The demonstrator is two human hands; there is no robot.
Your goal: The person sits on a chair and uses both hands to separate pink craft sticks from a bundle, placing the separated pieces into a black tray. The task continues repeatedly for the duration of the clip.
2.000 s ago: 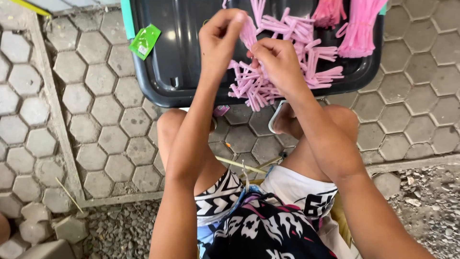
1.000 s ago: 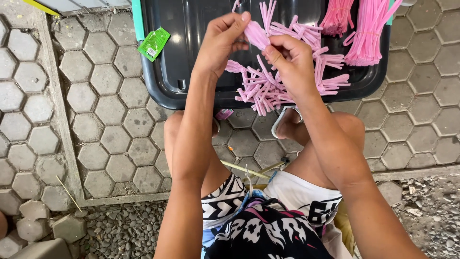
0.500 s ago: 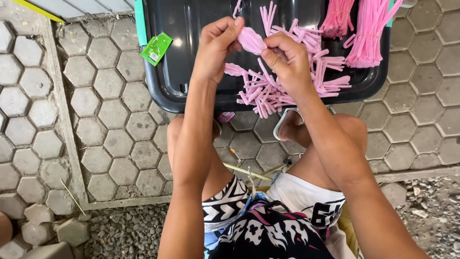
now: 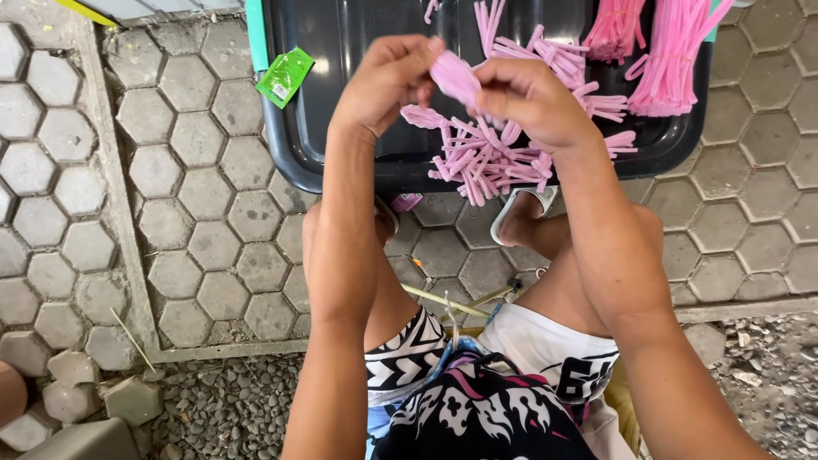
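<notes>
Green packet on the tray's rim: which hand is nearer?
Left. The left hand is raised over the black tray, a short way right of the green packet; the right hand is farther right, beyond the left.

Blurring at the centre: the pink piece (image 4: 456, 78) pinched between the left hand (image 4: 383, 81) and the right hand (image 4: 528, 100), too smeared for telling its shape. Covering part of that piece with the fingertips, and hiding some of the cut pink sticks (image 4: 490, 158) behind both wrists. Running off the top edge: the black tray (image 4: 341, 51) and the long pink bundles (image 4: 673, 51). Staying too small for reading: the green packet (image 4: 285, 77). Hiding most of the sandal (image 4: 521, 209) under the tray rim and the leg. Cutting off at the bottom edge: both forearms and the patterned shorts (image 4: 477, 409).
</notes>
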